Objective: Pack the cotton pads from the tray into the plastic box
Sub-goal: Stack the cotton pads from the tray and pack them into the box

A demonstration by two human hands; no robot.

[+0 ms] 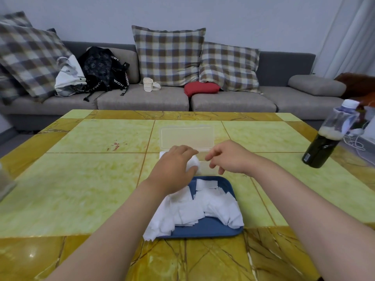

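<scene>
Left hand (174, 167) grips white square cotton pads (193, 163) over the clear plastic box (187, 136); right hand (229, 158) hovers loosely curled, empty.

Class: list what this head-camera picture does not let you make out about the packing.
1. Head view: plastic box, its base covered by the left hand and right hand; pads inside uncountable.
2. Head view: tray floor, largely under cotton pads.
3. Head view: grey object, cut by left edge, blurred.
4. Head view: bottle label, too small.
</scene>
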